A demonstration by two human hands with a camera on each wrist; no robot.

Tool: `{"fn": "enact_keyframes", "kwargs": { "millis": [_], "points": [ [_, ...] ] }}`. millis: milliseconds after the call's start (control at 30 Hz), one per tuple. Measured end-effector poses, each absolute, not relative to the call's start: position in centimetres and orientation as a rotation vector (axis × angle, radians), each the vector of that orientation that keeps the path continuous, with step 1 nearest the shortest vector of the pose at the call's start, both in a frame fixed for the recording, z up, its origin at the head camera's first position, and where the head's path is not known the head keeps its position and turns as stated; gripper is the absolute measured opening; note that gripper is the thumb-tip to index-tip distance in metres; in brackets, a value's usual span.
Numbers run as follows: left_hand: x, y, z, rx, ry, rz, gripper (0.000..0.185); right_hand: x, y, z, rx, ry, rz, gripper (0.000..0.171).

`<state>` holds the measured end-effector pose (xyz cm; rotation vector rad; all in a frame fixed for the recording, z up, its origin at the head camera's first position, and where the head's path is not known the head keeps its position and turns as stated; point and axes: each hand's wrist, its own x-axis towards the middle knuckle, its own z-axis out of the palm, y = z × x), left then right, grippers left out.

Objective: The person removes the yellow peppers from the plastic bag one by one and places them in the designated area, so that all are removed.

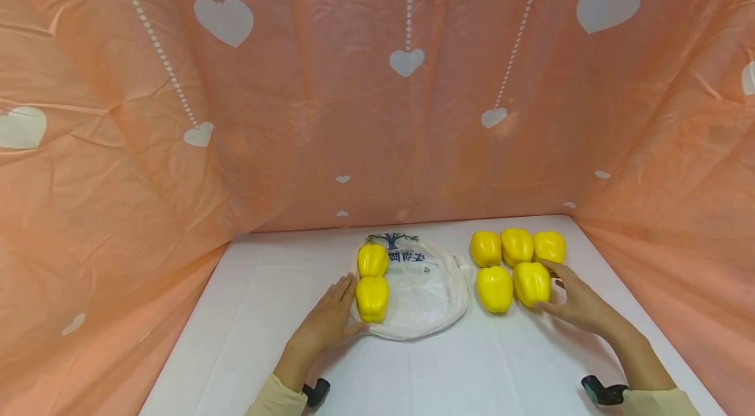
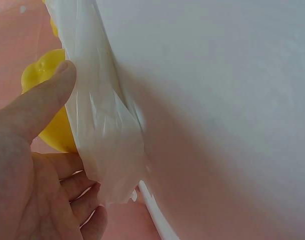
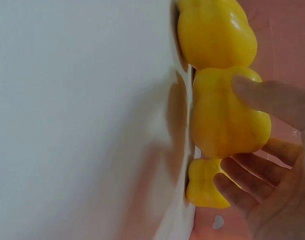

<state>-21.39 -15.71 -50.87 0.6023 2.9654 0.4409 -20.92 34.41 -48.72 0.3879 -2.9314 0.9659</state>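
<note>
Two hands low: left hand (image 1: 327, 324) flat, fingers straight against bag (image 1: 425, 298); right hand (image 1: 575, 301) cups pepper (image 1: 531, 283).

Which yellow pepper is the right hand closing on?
On the white table, right of the white plastic bag, five glossy yellow bell peppers sit in two rows. The right hand grips the near-row pepper on the right. It alone has thumb and fingers around it; its near-row neighbour lies untouched.

Two glossy yellow plastic bell peppers (image 1: 373, 282) lie on a crumpled white plastic bag (image 1: 425, 295); five more yellow bell peppers (image 1: 518, 265) cluster just right.
</note>
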Motion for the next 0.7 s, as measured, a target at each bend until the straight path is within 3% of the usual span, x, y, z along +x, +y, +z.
{"fn": "enact_keyframes", "kwargs": {
  "millis": [700],
  "points": [
    [-21.13,-15.55,-50.23,0.607,2.964,0.433,0.100,-20.99,33.93,-49.35,0.417,-2.935,1.009,0.093]
  ]
}}
